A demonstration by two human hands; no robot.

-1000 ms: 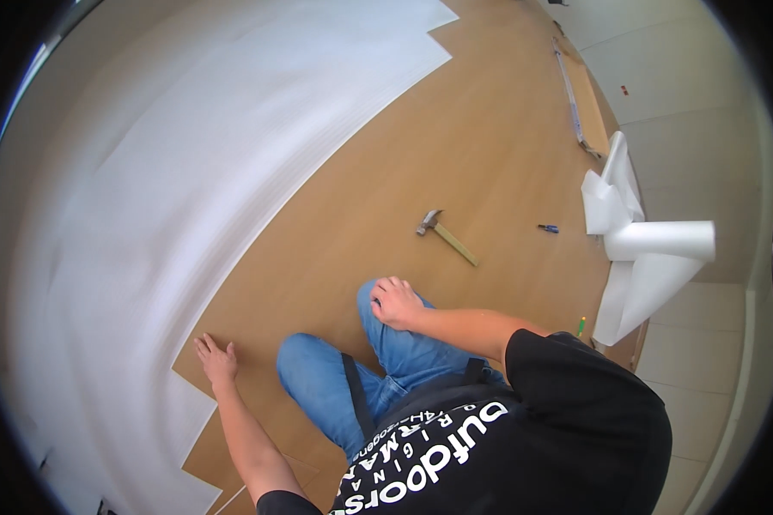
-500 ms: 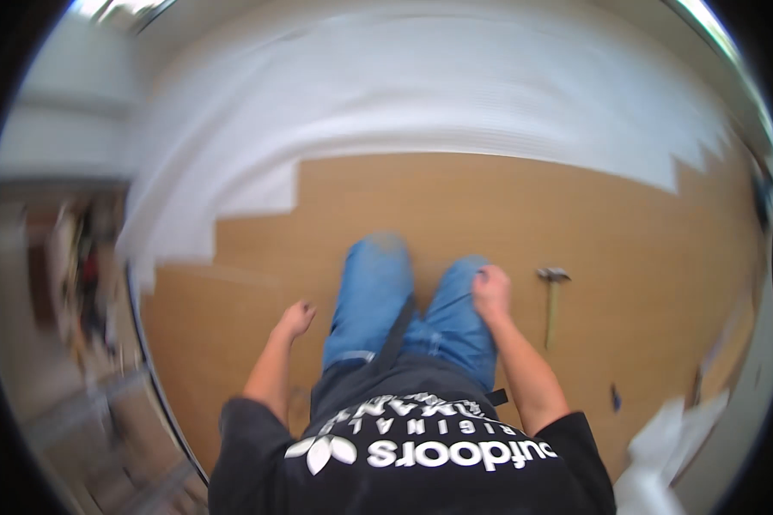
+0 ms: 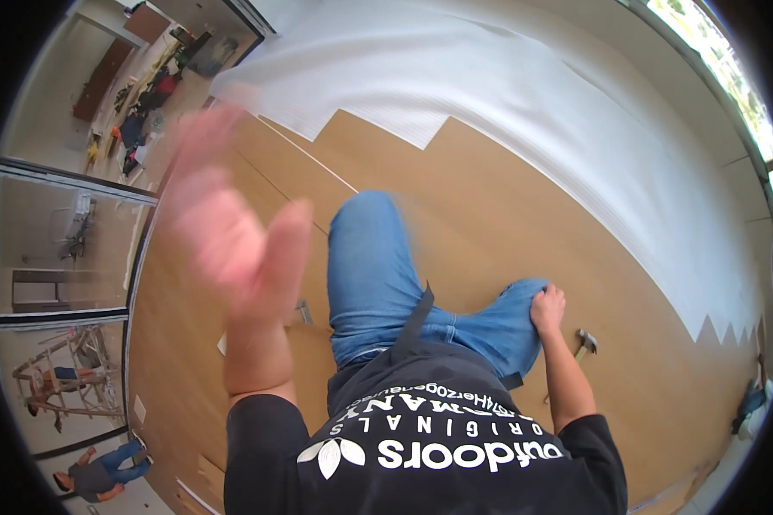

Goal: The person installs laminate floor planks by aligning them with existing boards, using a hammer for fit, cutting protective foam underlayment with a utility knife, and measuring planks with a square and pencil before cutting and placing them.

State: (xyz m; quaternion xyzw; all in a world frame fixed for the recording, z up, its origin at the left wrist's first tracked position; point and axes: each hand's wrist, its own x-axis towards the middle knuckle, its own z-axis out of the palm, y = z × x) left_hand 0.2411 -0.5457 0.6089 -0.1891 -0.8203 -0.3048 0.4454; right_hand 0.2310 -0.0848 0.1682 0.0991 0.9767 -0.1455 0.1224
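Observation:
My left hand [image 3: 223, 215] is raised over the left part of the floor, blurred by motion. Its thumb stands apart from the fingers, and nothing shows in it. My right hand [image 3: 549, 309] rests on my right knee, fingers bent over the blue jeans. Just right of that forearm lies a claw hammer [image 3: 586, 343], its pale handle partly hidden by the arm. Light brown floor planks [image 3: 464, 232] spread under and around me, with a narrow pale gap [image 3: 309, 154] between planks ahead. Beside my left forearm is a small metal piece [image 3: 302, 311], partly hidden.
White underlay sheet [image 3: 524, 112] borders the planks' stepped edge. Dark-framed glass panels [image 3: 69, 249] line the left, with a wooden scaffold [image 3: 69, 369] and a person [image 3: 103, 472] visible there. Clutter [image 3: 137, 120] lies beyond the far-left opening. A window [image 3: 713, 51] is at the upper right.
My view has turned left. My left hand has risen from low beside my thigh toward the far left. My right hand stays on my right leg, which is now spread wider.

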